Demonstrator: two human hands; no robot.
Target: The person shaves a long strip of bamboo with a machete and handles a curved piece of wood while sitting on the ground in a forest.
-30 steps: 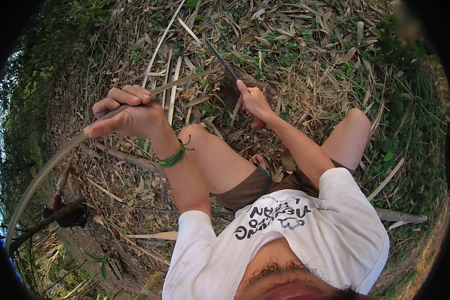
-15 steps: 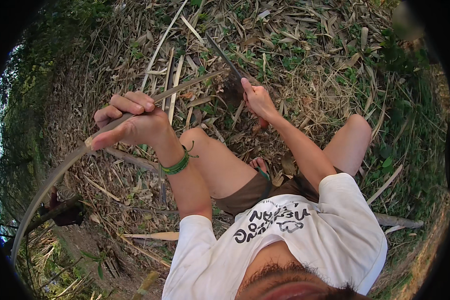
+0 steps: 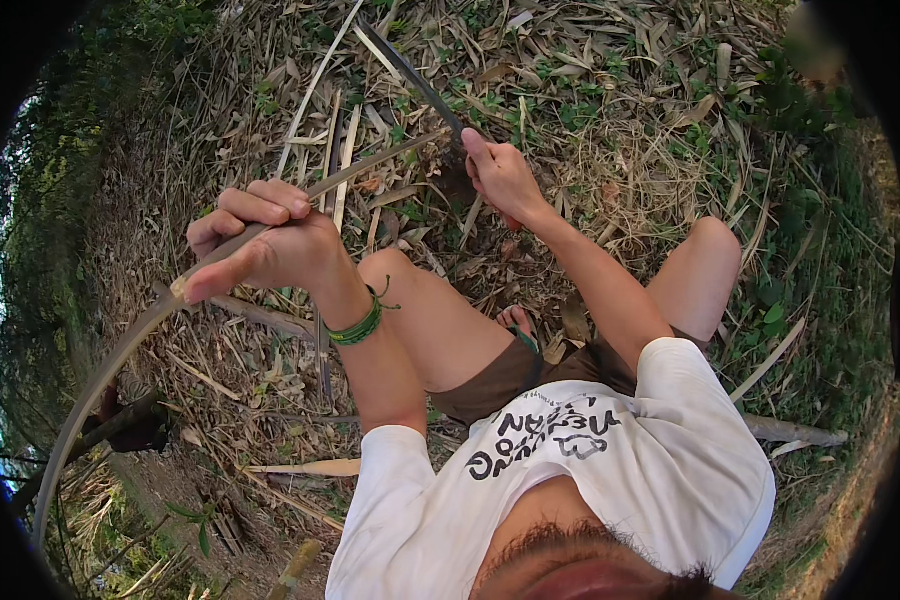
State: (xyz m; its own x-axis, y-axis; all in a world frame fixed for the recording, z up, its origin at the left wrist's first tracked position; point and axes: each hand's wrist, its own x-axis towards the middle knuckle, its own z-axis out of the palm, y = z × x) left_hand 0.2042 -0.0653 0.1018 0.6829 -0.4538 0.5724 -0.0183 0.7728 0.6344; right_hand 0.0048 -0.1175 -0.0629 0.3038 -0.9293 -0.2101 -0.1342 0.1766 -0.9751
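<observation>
My left hand [image 3: 270, 240] is closed round a long bamboo strip [image 3: 380, 162], its thumb laid along it. From that hand the strip bends down past my left side, and its other end reaches the dark wooden stump [image 3: 452, 180] on the ground ahead. My right hand [image 3: 505, 182] grips a machete, its handle mostly hidden by the fingers. The dark machete blade [image 3: 420, 87] points forward and left, just beyond the strip's far end. Whether blade and strip touch, I cannot tell.
Several pale split strips [image 3: 346, 170] lie on the leaf litter ahead of my left hand. A thick stick [image 3: 265, 315] lies below that hand. My bent knees [image 3: 715, 240] flank the work. Another cut pole [image 3: 795, 432] lies at right, and dark branches [image 3: 95, 435] stand at left.
My right hand has moved a little up and left with the machete, whose blade has shifted left and forward. My left hand keeps its hold on the bamboo strip, almost still.
</observation>
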